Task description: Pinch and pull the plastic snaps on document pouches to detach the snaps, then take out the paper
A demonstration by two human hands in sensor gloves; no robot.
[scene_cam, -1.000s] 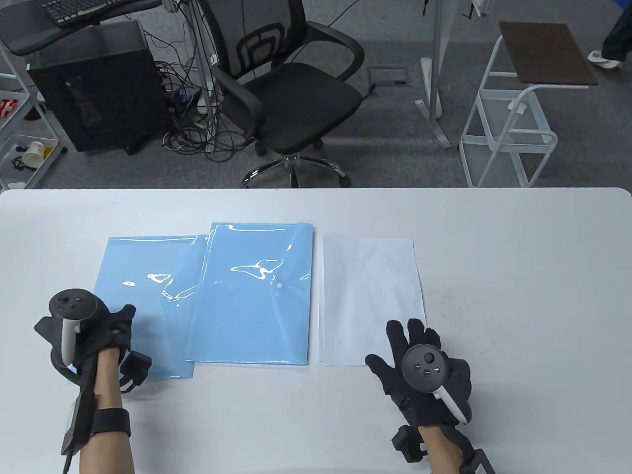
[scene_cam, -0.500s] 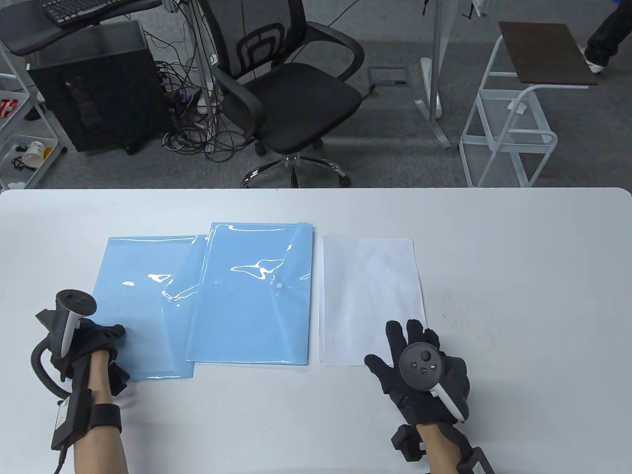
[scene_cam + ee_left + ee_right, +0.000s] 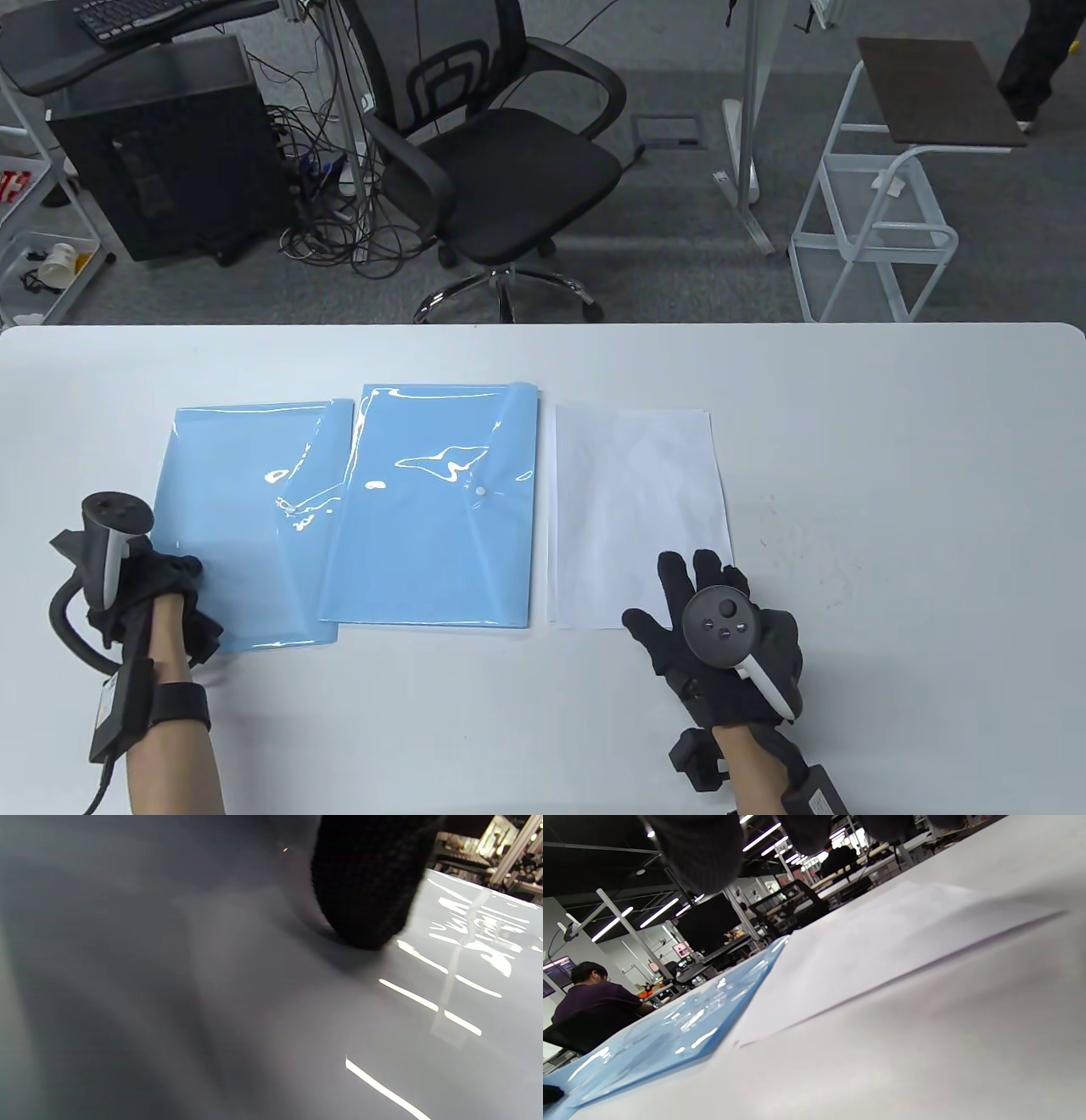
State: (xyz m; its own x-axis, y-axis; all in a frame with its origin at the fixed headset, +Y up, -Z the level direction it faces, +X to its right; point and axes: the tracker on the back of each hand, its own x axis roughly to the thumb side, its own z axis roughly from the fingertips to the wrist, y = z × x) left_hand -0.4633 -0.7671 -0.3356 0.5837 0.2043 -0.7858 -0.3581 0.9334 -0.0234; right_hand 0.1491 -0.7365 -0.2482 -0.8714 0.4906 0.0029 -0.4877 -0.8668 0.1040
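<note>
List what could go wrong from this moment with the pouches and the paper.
1. The left hand holds the left pouch by its near corner; pulling could drag the middle pouch that overlaps its right edge.
2. The middle pouch's snap looks closed, and glare on the glossy plastic may make it hard to pinch.
3. The right hand rests flat on the paper stack; sliding it could fan out the sheets.

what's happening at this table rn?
A person in sensor gloves is emptying blue document pouches. The left hand rests on the near left corner of the left pouch, which lies partly under the right pouch; that one's snap looks closed. The right hand lies flat, fingertips on the near edge of the white paper beside the pouches.
</note>
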